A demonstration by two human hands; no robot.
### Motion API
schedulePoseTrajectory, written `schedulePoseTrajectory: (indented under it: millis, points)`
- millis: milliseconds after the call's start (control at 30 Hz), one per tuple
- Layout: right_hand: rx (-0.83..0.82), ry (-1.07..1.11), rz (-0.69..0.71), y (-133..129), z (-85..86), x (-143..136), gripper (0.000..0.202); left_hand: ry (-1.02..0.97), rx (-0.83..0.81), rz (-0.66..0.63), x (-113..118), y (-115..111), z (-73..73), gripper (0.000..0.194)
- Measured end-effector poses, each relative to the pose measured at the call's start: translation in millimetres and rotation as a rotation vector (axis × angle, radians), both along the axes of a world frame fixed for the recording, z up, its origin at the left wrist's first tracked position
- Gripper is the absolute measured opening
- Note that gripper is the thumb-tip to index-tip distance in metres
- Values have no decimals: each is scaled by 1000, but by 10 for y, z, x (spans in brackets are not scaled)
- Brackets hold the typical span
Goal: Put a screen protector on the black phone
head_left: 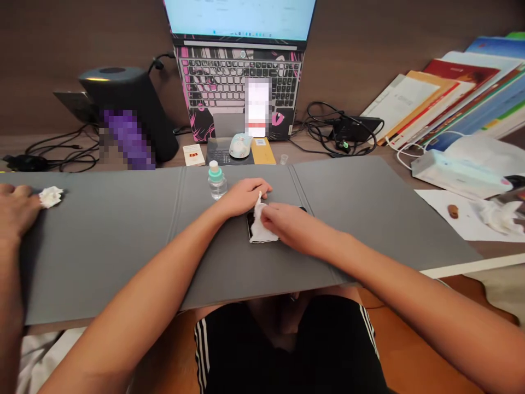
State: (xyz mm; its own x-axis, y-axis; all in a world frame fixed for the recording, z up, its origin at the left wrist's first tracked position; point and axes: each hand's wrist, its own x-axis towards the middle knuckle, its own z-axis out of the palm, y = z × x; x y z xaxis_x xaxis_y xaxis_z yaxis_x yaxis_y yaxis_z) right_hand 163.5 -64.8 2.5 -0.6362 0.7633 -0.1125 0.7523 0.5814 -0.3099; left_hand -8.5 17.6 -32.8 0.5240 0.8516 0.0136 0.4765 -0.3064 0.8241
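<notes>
My right hand (289,224) is closed on a white tissue (264,232), pressing it onto a dark flat device (249,220) with a thin light edge. Most of this device is hidden under the tissue and hand, so its exact kind cannot be told. Just beyond its far edge, my left hand (248,194) lies on the grey desk mat (123,230), fingers stretched out to the right. A small clear bottle (217,183) with a mint collar and white cap stands upright to the left of that hand.
Behind the mat are an open laptop (241,82), a mouse (240,146) and a black speaker-like box (131,98). Leaning books (451,82) and a tissue pack (455,172) stand right. Another person's hand (18,210) rests left beside a crumpled tissue (51,197).
</notes>
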Motion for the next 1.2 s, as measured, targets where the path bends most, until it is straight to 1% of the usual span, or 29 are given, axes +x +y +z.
schedulePoseTrajectory:
  millis: [100,167,233,300,400,467,533,667,733,800,933,1000,1033,1100,1200]
  points:
    - [0,1,-49,-26,65,330,19,-7,-10,-16,12,2,20,33]
    - [1,5,-62,-22,96,445,22,-9,-15,-18,24,11,36,34]
    - [-3,14,-53,1,100,407,23,-8,-23,-16,32,18,48,36]
    - [-12,27,-28,34,77,234,22,-10,-34,-8,33,17,51,41]
    - [-25,49,8,90,19,-83,17,-24,-49,7,25,5,45,55]
    - [-33,60,20,108,-5,-178,15,-35,-58,15,19,-2,41,62]
    - [-44,64,24,92,4,-117,16,-40,-67,19,18,-4,42,64]
    - [-47,55,-20,20,100,269,22,-51,-88,-5,17,4,50,61]
    - [-46,54,-51,16,139,378,25,-63,-105,-5,13,14,51,60]
    - [-53,52,-51,37,145,328,25,-80,-109,-1,10,24,49,60]
    - [-48,56,0,98,70,-81,20,-105,-110,1,11,40,40,63]
    - [-42,63,19,106,33,-228,19,-108,-126,9,14,46,38,63]
    - [-43,65,27,95,25,-249,19,-110,-131,5,14,46,40,63]
    - [-49,69,35,38,30,-186,20,-114,-127,-21,12,41,49,62]
    - [-51,88,6,-85,61,68,26,-95,-84,-49,7,23,73,58]
